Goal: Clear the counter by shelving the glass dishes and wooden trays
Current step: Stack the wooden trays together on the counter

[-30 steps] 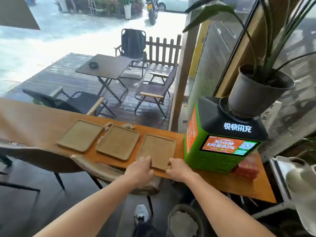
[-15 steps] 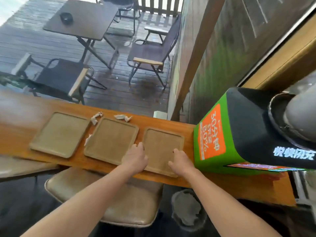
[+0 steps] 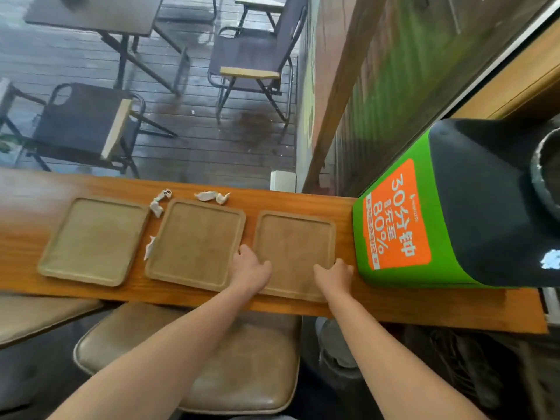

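Three square wooden trays lie in a row on the orange-brown wooden counter (image 3: 424, 304). The right tray (image 3: 295, 247) has my hands on it: my left hand (image 3: 251, 271) grips its left edge near the front, my right hand (image 3: 335, 274) grips its right front corner. It still rests flat on the counter. The middle tray (image 3: 194, 241) and the left tray (image 3: 94, 237) lie untouched. No glass dishes are in sight.
A green and black charging box (image 3: 439, 213) with an orange label stands close to the right of the held tray. Crumpled paper scraps (image 3: 212, 196) lie behind and between the trays. A padded stool (image 3: 242, 368) stands under the counter. Outside are folding chairs and a table.
My head has leaned in and tilted down over the counter. Both hands slid forward from the right tray's front edge onto its left and right sides.
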